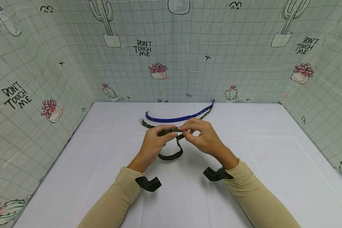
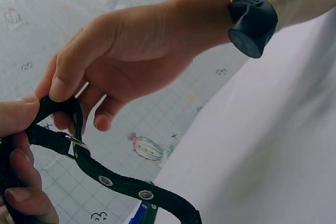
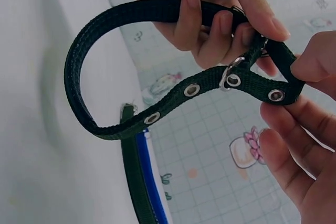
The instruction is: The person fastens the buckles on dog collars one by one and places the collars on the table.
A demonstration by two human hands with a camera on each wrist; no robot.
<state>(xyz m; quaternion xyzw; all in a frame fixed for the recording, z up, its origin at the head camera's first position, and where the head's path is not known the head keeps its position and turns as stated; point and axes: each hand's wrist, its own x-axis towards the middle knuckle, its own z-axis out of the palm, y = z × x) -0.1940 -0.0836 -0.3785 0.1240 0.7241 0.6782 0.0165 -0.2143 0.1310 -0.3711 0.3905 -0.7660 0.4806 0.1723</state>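
Observation:
Both hands hold a dark green webbing collar [image 3: 73, 72] with metal eyelets, bent into a loop that hangs over the table in the head view. My left hand [image 1: 154, 141] grips its buckle end between thumb and fingers. With thumb and forefinger, my right hand [image 1: 203, 136] pinches the eyelet end, which is folded back in a small bend near the buckle. A metal ring [image 3: 224, 81] sits around the strap near the crossing, seen in the right wrist view. The left fingers partly hide the buckle.
Behind the hands, a blue collar [image 1: 171, 120] lies across the far part of the white table [image 1: 102, 164]. Another green collar [image 1: 148, 126] lies just in front of it, partly hidden by the hands. A cactus-printed grid cloth [image 1: 188, 47] hangs around the table.

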